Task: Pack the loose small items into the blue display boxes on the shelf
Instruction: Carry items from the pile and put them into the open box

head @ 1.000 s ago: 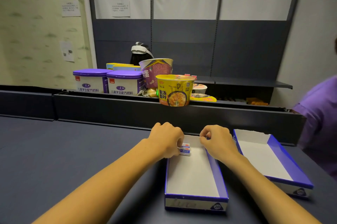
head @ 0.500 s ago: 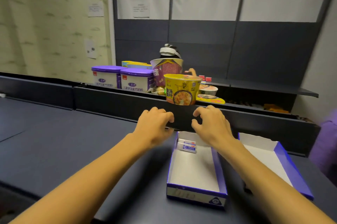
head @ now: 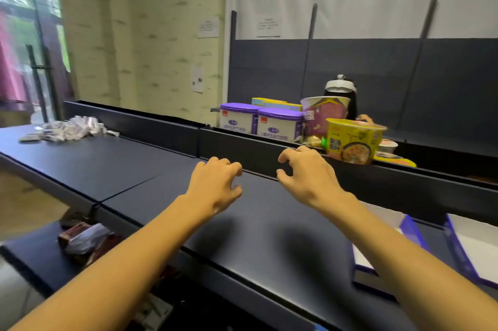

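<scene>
We've got both hands out over the dark shelf top [head: 269,222] w/ nothing in them: left hand [head: 215,185] has fingers loosely curled, palm down, holding nothing; right hand [head: 307,177] is the same, fingers bent like a claw, thumb apart, empty. We read this as the fetch step, i.e. between loads. The loose small items [head: 67,129] sit in a heap at the far left end of the shelf top, well apart from us, while the blue display boxes are at the lower right, the near box [head: 415,236] partly hidden behind our right forearm, the second box [head: 458,244] just beside it; what's in them can't be seen from here. Next move, as we judge it: reach or step left to the heap, pinch up a few pcs, carry them back to the near box. That's a long reach, so small flat pcs could slip on the way. Writing: the two purple-lidded tubs [head: 261,121] carry Chinese print too blurred to read; the yellow noodle cup [head: 353,142] and purple cup [head: 323,115] likewise show only smeared characters. Paper notices [head: 208,27] on the wall are illegible. Some wrapped packs [head: 86,241] lie on a lower ledge at left, label unreadable.
</scene>
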